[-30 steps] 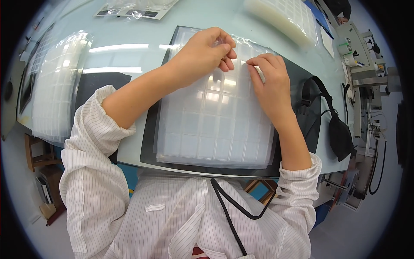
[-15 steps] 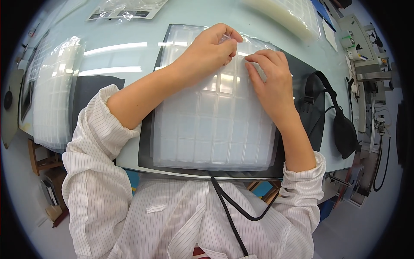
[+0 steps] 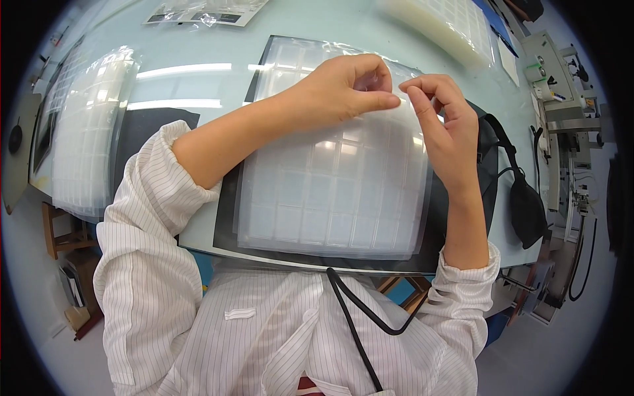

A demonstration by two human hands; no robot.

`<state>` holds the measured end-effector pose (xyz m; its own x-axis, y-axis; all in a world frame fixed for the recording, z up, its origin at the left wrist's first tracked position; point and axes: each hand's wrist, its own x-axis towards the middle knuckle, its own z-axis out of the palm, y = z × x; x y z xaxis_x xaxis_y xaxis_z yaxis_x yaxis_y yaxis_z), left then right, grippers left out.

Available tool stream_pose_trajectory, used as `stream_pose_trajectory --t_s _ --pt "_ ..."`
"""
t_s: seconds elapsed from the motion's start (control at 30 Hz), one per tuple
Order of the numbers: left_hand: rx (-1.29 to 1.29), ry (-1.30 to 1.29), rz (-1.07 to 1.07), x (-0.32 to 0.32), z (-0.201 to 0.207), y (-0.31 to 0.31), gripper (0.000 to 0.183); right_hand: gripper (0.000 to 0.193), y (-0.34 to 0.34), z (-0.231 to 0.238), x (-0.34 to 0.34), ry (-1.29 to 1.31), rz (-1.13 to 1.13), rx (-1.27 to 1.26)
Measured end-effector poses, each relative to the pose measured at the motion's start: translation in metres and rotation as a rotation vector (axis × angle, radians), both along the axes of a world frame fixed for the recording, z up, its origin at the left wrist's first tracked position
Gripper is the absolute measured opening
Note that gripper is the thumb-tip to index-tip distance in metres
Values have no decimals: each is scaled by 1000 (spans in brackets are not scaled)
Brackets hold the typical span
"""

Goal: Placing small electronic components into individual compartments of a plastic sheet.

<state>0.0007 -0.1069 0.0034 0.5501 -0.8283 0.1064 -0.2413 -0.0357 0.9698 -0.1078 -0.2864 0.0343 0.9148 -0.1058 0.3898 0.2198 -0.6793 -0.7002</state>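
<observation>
A stack of clear plastic sheets (image 3: 330, 211) divided into rectangular pockets lies in front of me on a black mat (image 3: 228, 228). Over its far part is my left hand (image 3: 353, 86), fingers curled and thumb stretched toward the right. Close beside it, over the far right part of the stack, my right hand (image 3: 449, 122) pinches thumb against forefinger. The two sets of fingertips nearly meet. Whatever thin, clear thing they may hold is too faint to make out against the shiny plastic.
At the left stands another pile of pocketed plastic sheets (image 3: 89, 138). More translucent sheets (image 3: 439, 30) lie at the far right, and a clear bag with a printed sheet (image 3: 208, 12) at the far edge. A black strap with a pouch (image 3: 526, 208) rests at the right.
Both hands have moved to the right and slightly nearer me. Their fingertips have come closer together, and the right thumb and forefinger have closed into a pinch.
</observation>
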Motion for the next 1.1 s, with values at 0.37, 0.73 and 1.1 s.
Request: stream_pose_trajectory --t_s 0.37,0.73,1.1 --pt "-43 134 126 1 -4 -1 15 12 -16 -25 -4 36 -94 -465" --pt "-66 212 101 2 -5 -3 23 10 -15 -28 -2 -84 -104 -500" --pt "-41 -21 21 -10 -6 -10 22 9 -26 -9 -14 37 -103 -161"
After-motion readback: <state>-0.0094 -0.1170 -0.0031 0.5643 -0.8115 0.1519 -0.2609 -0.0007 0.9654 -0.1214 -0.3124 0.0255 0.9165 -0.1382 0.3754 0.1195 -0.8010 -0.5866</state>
